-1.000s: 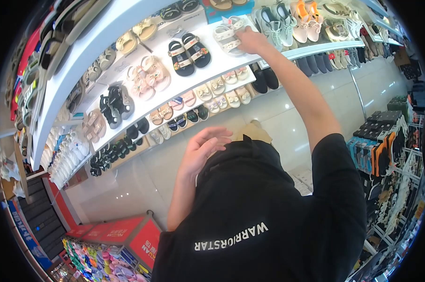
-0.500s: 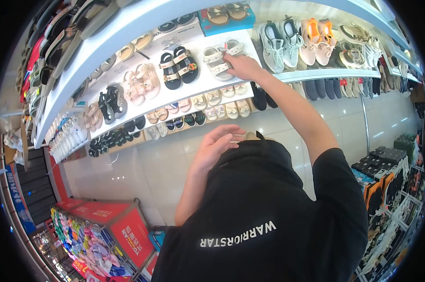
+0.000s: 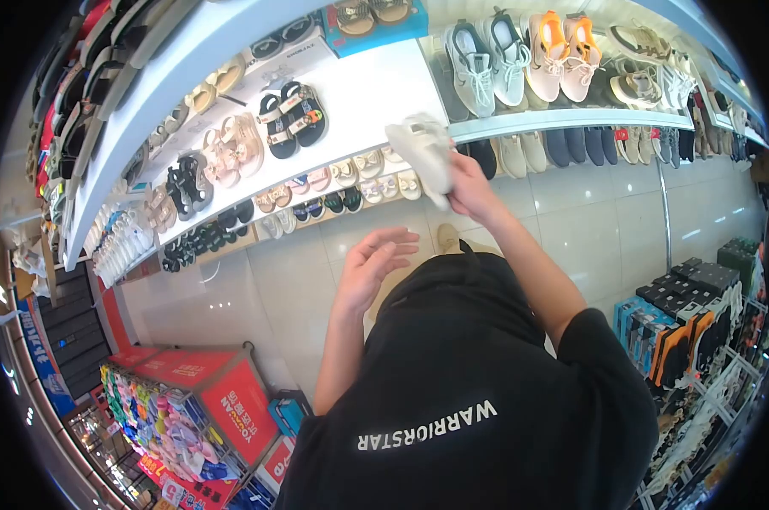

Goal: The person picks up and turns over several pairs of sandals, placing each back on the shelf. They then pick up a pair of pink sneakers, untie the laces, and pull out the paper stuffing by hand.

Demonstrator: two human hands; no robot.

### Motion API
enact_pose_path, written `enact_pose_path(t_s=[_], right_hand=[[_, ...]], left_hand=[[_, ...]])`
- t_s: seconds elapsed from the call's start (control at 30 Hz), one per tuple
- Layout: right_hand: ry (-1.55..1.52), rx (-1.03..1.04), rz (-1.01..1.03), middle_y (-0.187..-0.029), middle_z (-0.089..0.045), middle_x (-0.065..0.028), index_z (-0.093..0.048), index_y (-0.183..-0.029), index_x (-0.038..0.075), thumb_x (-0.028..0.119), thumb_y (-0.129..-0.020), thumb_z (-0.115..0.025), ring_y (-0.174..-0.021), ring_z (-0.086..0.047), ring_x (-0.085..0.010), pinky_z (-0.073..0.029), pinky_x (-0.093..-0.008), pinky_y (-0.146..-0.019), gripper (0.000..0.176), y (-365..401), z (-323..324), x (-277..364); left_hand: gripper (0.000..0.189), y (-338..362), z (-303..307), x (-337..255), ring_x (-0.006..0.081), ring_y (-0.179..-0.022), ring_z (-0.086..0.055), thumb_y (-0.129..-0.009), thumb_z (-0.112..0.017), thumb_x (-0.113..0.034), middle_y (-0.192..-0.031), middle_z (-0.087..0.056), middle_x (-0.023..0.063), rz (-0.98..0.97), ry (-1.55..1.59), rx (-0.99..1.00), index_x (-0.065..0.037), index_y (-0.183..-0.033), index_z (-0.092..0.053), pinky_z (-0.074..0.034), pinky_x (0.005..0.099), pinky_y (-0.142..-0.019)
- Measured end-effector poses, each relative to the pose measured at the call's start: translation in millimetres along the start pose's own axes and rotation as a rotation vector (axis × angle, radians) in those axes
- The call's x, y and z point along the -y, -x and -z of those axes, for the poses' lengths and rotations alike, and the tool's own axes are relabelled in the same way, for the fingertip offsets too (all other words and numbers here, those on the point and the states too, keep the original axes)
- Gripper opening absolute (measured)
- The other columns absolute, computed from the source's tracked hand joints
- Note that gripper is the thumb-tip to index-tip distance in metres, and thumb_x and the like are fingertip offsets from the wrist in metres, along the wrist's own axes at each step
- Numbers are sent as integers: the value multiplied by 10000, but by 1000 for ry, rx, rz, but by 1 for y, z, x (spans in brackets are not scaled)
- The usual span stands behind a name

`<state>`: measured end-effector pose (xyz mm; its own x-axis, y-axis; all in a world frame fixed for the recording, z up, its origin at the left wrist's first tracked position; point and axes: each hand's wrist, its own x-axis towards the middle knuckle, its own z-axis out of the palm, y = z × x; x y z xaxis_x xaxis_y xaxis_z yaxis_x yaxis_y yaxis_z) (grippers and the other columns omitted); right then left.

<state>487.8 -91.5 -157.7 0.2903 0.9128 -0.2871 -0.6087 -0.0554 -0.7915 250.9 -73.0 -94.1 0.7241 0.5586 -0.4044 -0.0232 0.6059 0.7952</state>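
Observation:
My right hand (image 3: 471,189) grips a pair of pale grey-white sandals (image 3: 424,153), held tilted in front of the white shelf's edge. My left hand (image 3: 376,262) is raised before my waist, empty, its fingers bent but apart. On the white shelf (image 3: 372,93), left of the held sandals, stand black sandals with light straps (image 3: 292,117). Farther left are pink sandals (image 3: 234,150) and another black pair (image 3: 189,184).
Grey lace-up sneakers (image 3: 486,68) and beige-orange ones (image 3: 561,58) stand on the upper right shelf. More shoes line the lower shelf. A red display bin (image 3: 240,416) is at lower left, stacked boxes (image 3: 686,289) at right, and a metal pole (image 3: 663,212) before them.
The pale sandals have left the shelf in my right hand, which has drawn back toward me and down. My left hand has shifted slightly left. The view has moved a little.

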Motion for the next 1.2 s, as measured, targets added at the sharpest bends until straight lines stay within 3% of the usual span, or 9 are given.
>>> enact_pose_path(t_s=[0.1,0.23,0.3,0.33,0.4,0.53,0.7,0.93,1.2], right_hand=[[-767,377,-290,-1203,-627,-271,-458,-1358,-85,318,-1030,-369,-434,-576,-175,-421,-205,-322,527,56,36,18],[-866,458,-204,-1369,-532,-255,-411,-1438,-9,383,-1029,-353,-685,-709,-210,-362,-164,-239,569,84,44,18],[-1029,495,-271,-1444,-470,-234,-400,-1458,18,396,-1020,-390,-990,-706,-272,-565,-232,-440,578,90,35,26],[-1029,498,-276,-1444,-470,-234,-400,-1458,18,396,-1020,-390,-990,-706,-272,-565,-232,-440,578,92,13,42],[-763,-290,-455,-1417,-508,-207,-411,-1451,22,450,-1015,-411,-939,-716,-211,-548,-200,-416,612,93,-35,75],[-786,-71,-496,-1415,-525,-159,-421,-1453,38,474,-1013,-425,-1125,-651,-231,-614,-250,-572,619,87,-30,47],[-846,613,-432,-1353,-580,-132,-450,-1434,44,442,-1022,-425,-1114,-658,-226,-618,-284,-754,574,76,-7,9],[-617,280,-459,-1338,-589,-136,-463,-1423,49,412,-1026,-432,-1066,-681,-211,-617,-251,-641,539,86,-24,15],[-801,516,-316,-1355,-574,-148,-474,-1411,34,402,-1028,-422,-1181,-619,-252,-552,-386,-953,534,83,-12,3]], left_hand=[[321,2,-2,16,263,-1136,-615,-1003,-514,-148,-1271,-611,192,-38,47,-85,9,-1281,-543,-518,384,-909],[312,-8,-17,15,249,-1246,-533,-993,-484,-101,-1344,-569,167,-318,-39,-332,-22,-1290,-537,-462,405,-959],[347,-11,-28,4,240,-1303,-477,-988,-460,-87,-1380,-541,156,-361,-113,-371,-12,-1323,-510,-415,412,-1015],[361,-14,-33,-1,244,-1307,-476,-985,-457,-92,-1385,-536,155,-462,-200,-369,-5,-1333,-500,-405,410,-1029],[443,-16,-45,-14,254,-1328,-457,-974,-467,-130,-1407,-508,171,-588,-316,-359,42,-1383,-453,-362,412,-1085],[514,-11,-49,-21,263,-1337,-448,-967,-483,-160,-1415,-490,197,-620,-307,-243,82,-1414,-405,-347,409,-1105],[540,6,-51,-21,240,-1280,-492,-964,-526,-108,-1379,-515,202,-633,-163,-375,107,-1437,-379,-363,363,-1093],[413,17,-58,-27,193,-1128,-597,-968,-556,-47,-1230,-630,177,-620,-257,-528,121,-1341,-501,-456,319,-991],[399,10,-57,-35,191,-1123,-604,-947,-581,8,-1222,-635,187,-612,-266,-520,116,-1325,-512,-465,310,-978]])
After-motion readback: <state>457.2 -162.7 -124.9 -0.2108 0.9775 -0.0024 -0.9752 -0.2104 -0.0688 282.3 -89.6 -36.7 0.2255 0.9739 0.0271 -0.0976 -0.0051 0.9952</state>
